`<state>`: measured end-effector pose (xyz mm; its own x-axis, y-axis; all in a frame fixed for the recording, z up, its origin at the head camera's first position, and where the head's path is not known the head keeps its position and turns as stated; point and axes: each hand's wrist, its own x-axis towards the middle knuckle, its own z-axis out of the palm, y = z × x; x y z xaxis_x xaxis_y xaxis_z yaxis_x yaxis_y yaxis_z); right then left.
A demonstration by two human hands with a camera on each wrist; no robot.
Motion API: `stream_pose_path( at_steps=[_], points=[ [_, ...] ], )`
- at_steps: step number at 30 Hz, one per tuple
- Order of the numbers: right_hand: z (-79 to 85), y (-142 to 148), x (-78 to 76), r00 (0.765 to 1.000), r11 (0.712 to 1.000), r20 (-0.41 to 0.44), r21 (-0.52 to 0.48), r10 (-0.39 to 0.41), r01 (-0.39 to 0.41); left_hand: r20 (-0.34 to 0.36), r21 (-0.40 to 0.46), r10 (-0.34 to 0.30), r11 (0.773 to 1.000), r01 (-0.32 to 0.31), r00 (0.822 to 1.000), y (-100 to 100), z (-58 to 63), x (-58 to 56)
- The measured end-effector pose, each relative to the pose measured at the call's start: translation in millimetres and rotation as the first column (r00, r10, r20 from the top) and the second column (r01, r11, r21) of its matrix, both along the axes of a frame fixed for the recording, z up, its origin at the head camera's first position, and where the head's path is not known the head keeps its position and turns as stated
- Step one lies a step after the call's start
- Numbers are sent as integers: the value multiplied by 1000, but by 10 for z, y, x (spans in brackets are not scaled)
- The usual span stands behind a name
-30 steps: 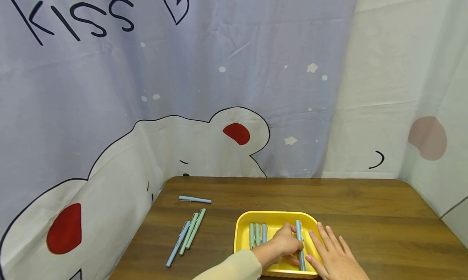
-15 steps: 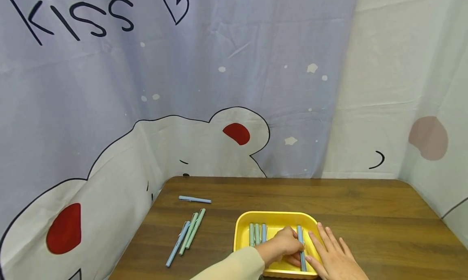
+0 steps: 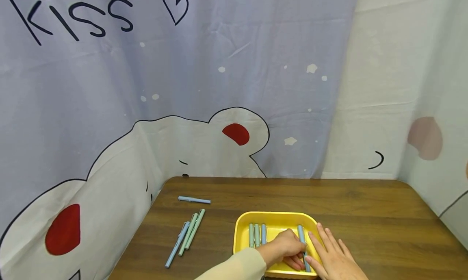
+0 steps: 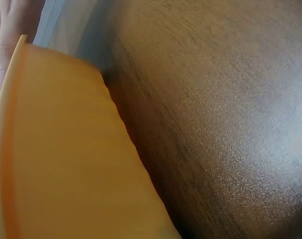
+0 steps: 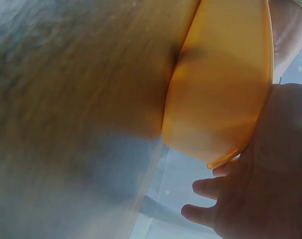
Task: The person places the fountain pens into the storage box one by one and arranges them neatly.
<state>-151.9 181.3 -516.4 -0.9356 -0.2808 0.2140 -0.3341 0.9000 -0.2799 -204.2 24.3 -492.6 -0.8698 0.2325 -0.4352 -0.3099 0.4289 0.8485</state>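
A light-blue capped pen (image 3: 301, 232) lies lengthwise in the yellow tray (image 3: 270, 212), beside its right wall. My left hand (image 3: 285, 247) reaches over the near rim and pinches this pen around its middle, covering part of it. Outside the tray on the right, my right hand (image 3: 334, 257) has its fingers spread straight, thumb and index at the right rim. The right wrist view shows that hand (image 5: 280, 164) against the tray's outer wall (image 5: 221, 74). In the left wrist view, the tray wall (image 4: 66, 139) hides the pen.
Left in the tray stand side by side two green pens (image 3: 257, 233) and a blue pen (image 3: 263, 232). On the wooden table (image 3: 347, 198), a blue pen (image 3: 178, 244) lies with two green pens (image 3: 195, 229). Another blue pen (image 3: 194, 200) lies farther back, before a printed curtain (image 3: 278, 89).
The pen in my left hand has come down and shifted slightly right, toward the tray's right wall. My left hand moved right with it. The right hand stays put.
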Motion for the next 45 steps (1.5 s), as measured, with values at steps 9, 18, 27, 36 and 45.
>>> stream_pose_path(
  at_steps=[9, 18, 27, 36, 45],
  points=[
    [-15, 2, 5, 1000, 999, 20, -43, 9, -8, -34, -49, -13, 999, 11, 999, -39, 44, 76],
    [6, -10, -11, 1000, 1000, 4, 12, -16, 16, -104, -110, -175, 980, 163, 979, -270, 251, -11],
    [-9, -12, 5, 1000, 1000, -10, -19, -18, 18, -230, -36, -258, 966, 256, 938, -714, 517, -86],
    [16, -33, 30, 996, 998, 60, 14, -62, 62, -335, -21, -171, 984, 174, 927, -1313, 731, -192],
    [13, -21, 1, 997, 997, 74, -77, -21, 27, -453, -158, -131, 985, 66, 882, -2010, 793, -245]
  ],
)
